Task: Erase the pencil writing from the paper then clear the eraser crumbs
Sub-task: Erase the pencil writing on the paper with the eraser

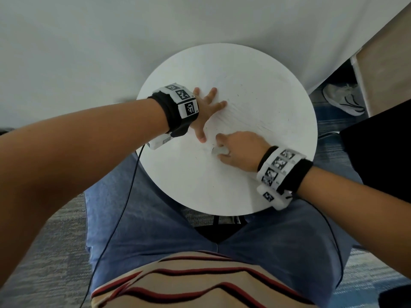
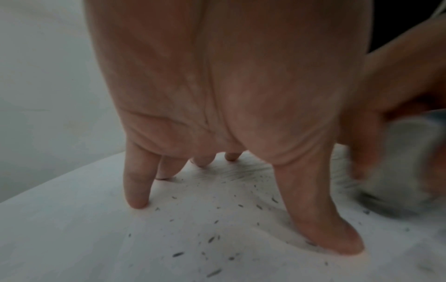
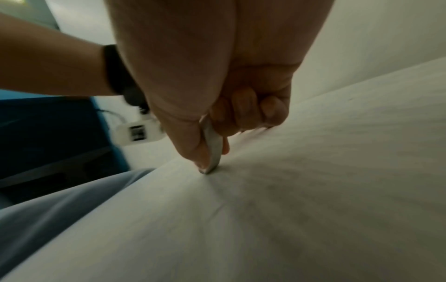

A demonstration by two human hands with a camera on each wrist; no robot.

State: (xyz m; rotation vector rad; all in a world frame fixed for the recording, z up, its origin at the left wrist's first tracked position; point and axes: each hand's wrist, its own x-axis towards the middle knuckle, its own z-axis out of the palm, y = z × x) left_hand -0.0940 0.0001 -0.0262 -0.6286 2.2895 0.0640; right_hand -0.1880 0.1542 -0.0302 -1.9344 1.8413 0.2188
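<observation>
White paper [image 1: 255, 103] with faint pencil strokes lies on the round white table [image 1: 189, 192]. My left hand [image 1: 205, 112] presses flat on the paper's left part, fingers spread [image 2: 137, 190]. My right hand [image 1: 235, 150] pinches a pale grey eraser [image 3: 213, 150] between thumb and fingers, its tip touching the paper just below the left thumb [image 2: 321, 219]. The eraser [image 1: 216, 150] barely shows in the head view. Dark eraser crumbs [image 2: 212, 238] are scattered around the left hand, and smudged pencil lines [image 2: 241, 169] remain near its fingertips.
The table stands over my lap in blue jeans [image 1: 155, 230], against a white wall [image 1: 111, 41]. A black cable [image 1: 124, 196] hangs from the left wrist. A shoe [image 1: 342, 98] lies on the floor at the right, beside a black object [image 1: 378, 152].
</observation>
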